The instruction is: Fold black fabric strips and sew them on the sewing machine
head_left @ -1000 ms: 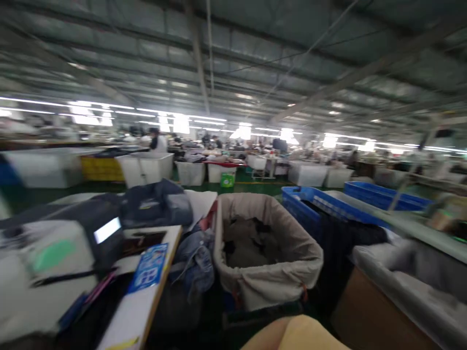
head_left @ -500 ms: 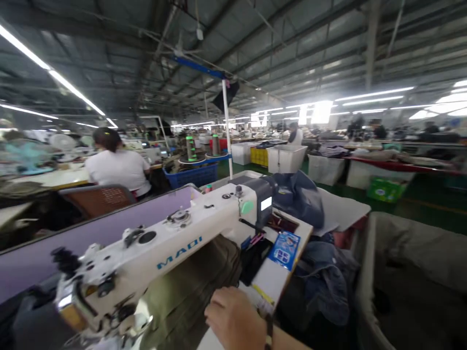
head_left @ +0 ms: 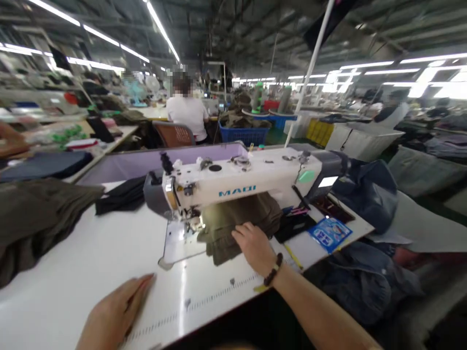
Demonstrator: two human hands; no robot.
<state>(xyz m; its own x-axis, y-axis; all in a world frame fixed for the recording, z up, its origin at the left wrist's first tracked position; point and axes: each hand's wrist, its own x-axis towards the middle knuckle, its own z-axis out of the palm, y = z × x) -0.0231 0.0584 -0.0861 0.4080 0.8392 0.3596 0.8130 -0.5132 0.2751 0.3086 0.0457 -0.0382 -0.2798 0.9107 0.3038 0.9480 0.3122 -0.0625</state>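
Note:
My right hand [head_left: 255, 245], with a dark bead bracelet [head_left: 273, 270] at its wrist, lies on the near right part of a stack of olive-brown cloth pieces [head_left: 222, 238]. Its fingers are loosely stretched, not wrapped round the cloth. The stack sits under the arm of a white sewing machine [head_left: 237, 187], to the right of the lit needle area [head_left: 193, 223]. My left hand [head_left: 116, 308] rests on the white tabletop [head_left: 91, 253] at the front left, away from the cloth. Its fingers are extended side by side, and nothing shows in them.
Dark olive cloth [head_left: 36, 209] is heaped on the table's left, near a black cloth piece [head_left: 122, 194]. A blue packet [head_left: 330, 233] lies at the right end. Denim [head_left: 368, 282] hangs beside the table. A person in a white top [head_left: 187, 114] sits beyond the purple partition [head_left: 146, 163].
The view has swung left and down, bringing my left hand and the tabletop's left side into sight. My right hand is still at the cloth stack, now with its fingers on it.

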